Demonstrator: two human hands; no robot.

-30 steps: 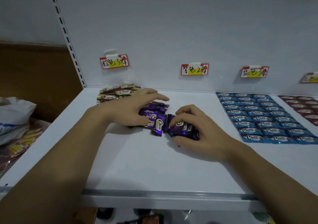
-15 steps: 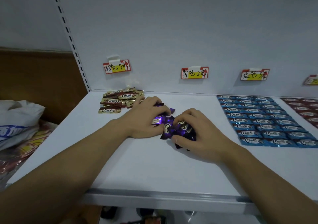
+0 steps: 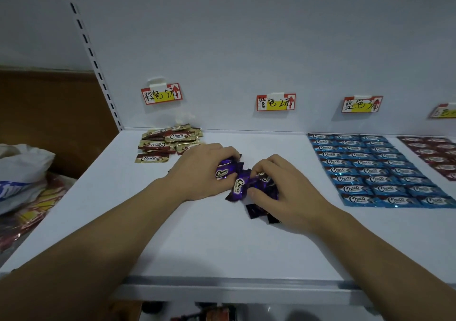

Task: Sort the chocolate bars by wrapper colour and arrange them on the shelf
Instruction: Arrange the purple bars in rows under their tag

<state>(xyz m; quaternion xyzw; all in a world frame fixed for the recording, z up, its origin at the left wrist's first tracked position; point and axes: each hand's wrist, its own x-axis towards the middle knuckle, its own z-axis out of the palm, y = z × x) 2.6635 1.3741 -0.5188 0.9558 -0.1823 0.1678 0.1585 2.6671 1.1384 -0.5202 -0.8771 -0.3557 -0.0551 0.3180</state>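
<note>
Purple bars [image 3: 238,185] heaped mid-way along the shelf [image 3: 197,246], jumbled every which way, right between the hands! Left hand [image 3: 199,172] curls round one end, right hand [image 3: 283,192] pinches the other; the purple label [image 3: 275,102] sits straight behind them.

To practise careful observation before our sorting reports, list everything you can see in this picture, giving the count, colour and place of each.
shelf: one, white, across the view.
price labels: four, red, white and yellow, on the back panel; the rightmost is cut off.
gold-brown chocolate bars: loose pile, count unclear, back left of the shelf.
purple chocolate bars: cluster, count unclear, mid-shelf under the hands.
blue chocolate bars: many, in three neat columns, right of the purple ones.
dark red chocolate bars: several, in rows at the far right, cut off by the edge.
plastic bag: one, white with blue print, left of the shelf.
left hand: one, grips purple bars.
right hand: one, pinches purple bars.
</note>
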